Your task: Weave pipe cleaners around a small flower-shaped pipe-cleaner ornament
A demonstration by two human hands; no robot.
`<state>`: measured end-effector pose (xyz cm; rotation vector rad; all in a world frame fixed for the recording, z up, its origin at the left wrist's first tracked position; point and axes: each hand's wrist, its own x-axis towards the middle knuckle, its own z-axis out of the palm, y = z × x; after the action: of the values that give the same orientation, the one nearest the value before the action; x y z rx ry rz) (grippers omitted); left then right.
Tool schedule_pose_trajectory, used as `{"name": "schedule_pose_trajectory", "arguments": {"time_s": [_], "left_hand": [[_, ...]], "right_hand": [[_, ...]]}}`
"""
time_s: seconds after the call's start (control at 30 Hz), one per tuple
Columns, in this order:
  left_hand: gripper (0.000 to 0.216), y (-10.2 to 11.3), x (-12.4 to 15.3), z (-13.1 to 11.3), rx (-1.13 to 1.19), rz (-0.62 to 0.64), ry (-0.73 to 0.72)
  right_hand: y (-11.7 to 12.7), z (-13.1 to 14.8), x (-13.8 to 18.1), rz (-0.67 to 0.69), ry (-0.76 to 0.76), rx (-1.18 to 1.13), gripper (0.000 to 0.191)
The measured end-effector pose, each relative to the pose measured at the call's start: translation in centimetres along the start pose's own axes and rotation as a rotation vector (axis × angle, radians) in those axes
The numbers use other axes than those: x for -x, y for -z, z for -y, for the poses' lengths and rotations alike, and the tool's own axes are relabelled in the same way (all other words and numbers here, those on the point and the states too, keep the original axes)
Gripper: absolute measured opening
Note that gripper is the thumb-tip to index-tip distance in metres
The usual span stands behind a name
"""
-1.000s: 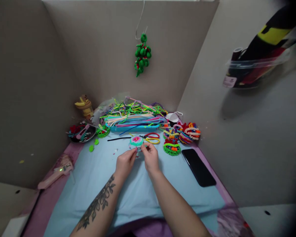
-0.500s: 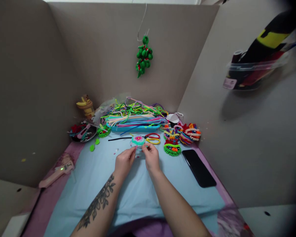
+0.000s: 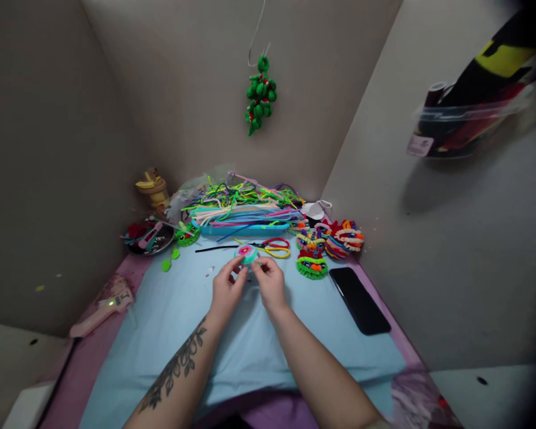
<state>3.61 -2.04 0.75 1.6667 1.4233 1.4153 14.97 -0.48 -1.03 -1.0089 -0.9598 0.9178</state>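
A small round craft piece [image 3: 246, 253], teal and white with a pink middle, is held up between my two hands over the blue cloth. My left hand [image 3: 228, 283] grips its left edge with thumb and fingers. On its lower right edge the fingertips of my right hand [image 3: 269, 280] are pinched; my fingers partly hide the piece. Just behind it lie scissors [image 3: 277, 247] with one red and one yellow handle. A black pipe cleaner [image 3: 209, 248] stretches out to the left of the piece.
Behind stands a blue tray [image 3: 245, 229] heaped with pipe cleaners. Colourful fuzzy figures [image 3: 311, 266] and a black phone [image 3: 360, 301] lie right. At left are a pink glue gun [image 3: 105, 310], a metal bowl [image 3: 161, 243] and green pieces [image 3: 166, 264]. Grey panels enclose the table.
The round piece has tilted and shifted slightly left. My left fingers have moved up along its edge and spread a little. The view has tipped slightly downward.
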Motion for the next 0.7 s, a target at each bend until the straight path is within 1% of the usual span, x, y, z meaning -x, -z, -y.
{"name": "schedule_pose_trajectory", "arguments": {"time_s": [0.07,0.13,0.23,0.33,0.43,0.57,0.63,0.7], "left_hand": [[0.035,-0.03,-0.24,0.08,0.14,0.023,0.117],[0.035,0.05,-0.51,0.09,0.293,0.021,0.213],[0.038,0.16,-0.8,-0.05,0.493,-0.03,0.351],[0.039,0.18,-0.9,-0.26,0.58,-0.088,0.452],[0.036,0.22,-0.88,-0.41,0.592,-0.104,0.493],[0.034,0.21,-0.83,-0.43,0.597,-0.086,0.498],[0.033,0.13,-0.78,-0.37,0.609,-0.077,0.496],[0.033,0.02,-0.7,-0.3,0.614,-0.068,0.488]], "right_hand": [[0.0,0.25,0.12,0.036,0.044,0.053,0.013],[0.04,0.5,0.17,0.069,0.067,0.088,0.011],[0.07,0.74,0.19,0.125,0.081,0.115,0.011],[0.0,0.87,0.21,0.136,0.053,0.12,0.014],[-0.16,0.98,0.26,0.141,-0.03,0.071,0.018],[-0.35,0.88,0.31,0.156,-0.104,-0.018,0.021],[-0.4,0.62,0.28,0.133,-0.127,-0.067,0.019],[-0.41,0.3,0.22,0.078,-0.122,-0.106,0.02]]}}
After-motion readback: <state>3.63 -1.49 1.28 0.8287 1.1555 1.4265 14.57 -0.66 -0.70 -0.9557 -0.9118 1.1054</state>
